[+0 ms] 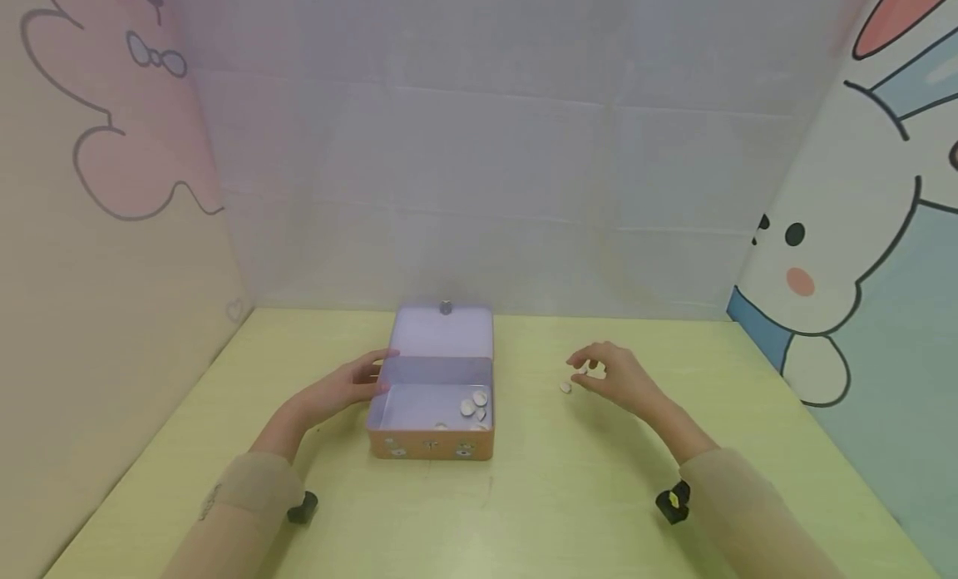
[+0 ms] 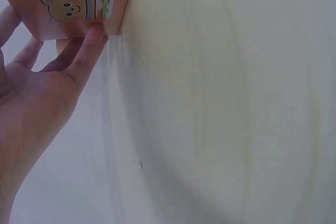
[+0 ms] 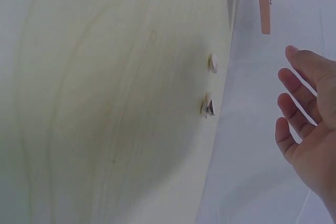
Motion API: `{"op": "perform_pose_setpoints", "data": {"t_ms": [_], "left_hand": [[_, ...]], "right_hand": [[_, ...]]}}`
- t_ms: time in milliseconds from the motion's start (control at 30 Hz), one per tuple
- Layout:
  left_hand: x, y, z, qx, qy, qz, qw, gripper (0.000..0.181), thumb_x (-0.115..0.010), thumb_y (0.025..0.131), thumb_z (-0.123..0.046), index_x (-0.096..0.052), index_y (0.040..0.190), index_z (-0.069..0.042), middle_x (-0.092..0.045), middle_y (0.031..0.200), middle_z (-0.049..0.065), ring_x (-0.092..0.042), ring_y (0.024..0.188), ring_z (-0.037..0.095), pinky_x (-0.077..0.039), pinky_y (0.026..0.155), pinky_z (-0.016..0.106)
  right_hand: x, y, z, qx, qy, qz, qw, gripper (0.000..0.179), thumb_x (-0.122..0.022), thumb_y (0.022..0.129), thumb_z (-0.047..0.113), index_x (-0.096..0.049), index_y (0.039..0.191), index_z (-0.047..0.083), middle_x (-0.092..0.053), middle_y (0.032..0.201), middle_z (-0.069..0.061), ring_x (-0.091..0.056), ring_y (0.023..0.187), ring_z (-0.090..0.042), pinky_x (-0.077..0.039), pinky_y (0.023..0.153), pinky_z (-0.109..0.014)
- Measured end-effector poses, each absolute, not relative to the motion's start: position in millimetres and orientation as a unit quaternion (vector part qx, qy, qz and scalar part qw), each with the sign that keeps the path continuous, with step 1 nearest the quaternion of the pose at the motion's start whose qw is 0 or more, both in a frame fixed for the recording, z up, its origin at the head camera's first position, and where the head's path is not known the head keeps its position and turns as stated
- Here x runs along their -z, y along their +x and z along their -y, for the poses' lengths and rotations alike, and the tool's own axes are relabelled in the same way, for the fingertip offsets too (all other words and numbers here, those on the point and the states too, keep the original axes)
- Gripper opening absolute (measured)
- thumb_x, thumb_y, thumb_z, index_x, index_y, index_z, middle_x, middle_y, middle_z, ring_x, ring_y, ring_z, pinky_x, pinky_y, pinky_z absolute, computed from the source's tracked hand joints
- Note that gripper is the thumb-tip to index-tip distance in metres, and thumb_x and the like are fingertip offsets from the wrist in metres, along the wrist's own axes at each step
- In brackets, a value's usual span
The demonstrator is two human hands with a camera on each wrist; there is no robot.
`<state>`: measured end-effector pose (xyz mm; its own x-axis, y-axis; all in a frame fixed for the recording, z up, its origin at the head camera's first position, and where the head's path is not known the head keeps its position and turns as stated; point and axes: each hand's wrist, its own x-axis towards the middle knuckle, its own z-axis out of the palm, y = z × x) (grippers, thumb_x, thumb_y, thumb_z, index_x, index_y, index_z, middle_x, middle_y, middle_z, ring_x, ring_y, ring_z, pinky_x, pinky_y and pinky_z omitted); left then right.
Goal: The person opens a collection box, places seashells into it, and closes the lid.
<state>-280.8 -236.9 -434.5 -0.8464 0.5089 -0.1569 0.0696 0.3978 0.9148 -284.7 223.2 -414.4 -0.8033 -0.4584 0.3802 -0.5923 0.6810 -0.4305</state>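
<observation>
A hinged tin box (image 1: 430, 446), orange outside and pale lilac inside, stands with its lid (image 1: 441, 334) tipped back. Several small white seashells (image 1: 467, 408) lie in it, mostly towards the right. My left hand (image 1: 355, 382) touches the box's left side near the hinge, fingertips against the wall; in the left wrist view a finger (image 2: 86, 51) presses below a printed bear. To the right of the box, my right hand (image 1: 609, 375) hovers with bent, parted fingers. A shell (image 1: 565, 388) lies just below its fingertips, with another (image 3: 207, 106) close by on the table. Nothing shows in its grasp.
The pale yellow table (image 1: 524, 512) runs back to a white sheet wall (image 1: 494, 188). Cartoon-printed panels, one with a rabbit (image 1: 831, 254), flank it on both sides. Dark wrist devices (image 1: 674, 502) sit at both sleeve cuffs.
</observation>
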Motion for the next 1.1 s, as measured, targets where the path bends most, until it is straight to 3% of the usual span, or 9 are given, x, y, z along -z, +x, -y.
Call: {"op": "perform_pose_setpoints", "data": {"t_ms": [467,733,1100], "left_hand": [[435.1,-280.6,237.6,-0.516,0.185,-0.809,0.211,0.061,-0.055,0.096,-0.029,-0.024,0.148,-0.025,-0.027,0.151,0.019,-0.024,0.139,0.038,-0.034,0.108,0.051],[432.0,-278.5,235.2,-0.520,0.185,-0.807,0.210,0.061,-0.054,0.097,-0.029,-0.024,0.149,-0.024,-0.026,0.151,0.020,-0.024,0.139,0.038,-0.033,0.109,0.052],[432.8,-278.8,235.4,-0.520,0.181,-0.808,0.209,0.060,-0.054,0.097,-0.027,-0.024,0.149,-0.024,-0.026,0.151,0.020,-0.024,0.139,0.038,-0.033,0.109,0.051]], "right_hand": [[436.3,-293.4,-226.4,-0.266,0.288,0.917,0.071,0.019,-0.073,0.081,0.009,-0.070,0.098,0.003,-0.070,0.092,-0.007,-0.059,0.080,-0.024,-0.051,0.072,-0.043],[445.0,-300.7,-227.5,-0.250,0.279,0.927,0.015,0.015,-0.071,0.083,0.010,-0.070,0.097,0.004,-0.068,0.086,-0.004,-0.056,0.077,-0.017,-0.049,0.067,-0.028],[450.4,-305.8,-224.3,-0.231,0.292,0.928,0.015,0.015,-0.072,0.079,0.007,-0.071,0.094,0.004,-0.068,0.085,-0.003,-0.059,0.078,-0.016,-0.052,0.069,-0.029]]}}
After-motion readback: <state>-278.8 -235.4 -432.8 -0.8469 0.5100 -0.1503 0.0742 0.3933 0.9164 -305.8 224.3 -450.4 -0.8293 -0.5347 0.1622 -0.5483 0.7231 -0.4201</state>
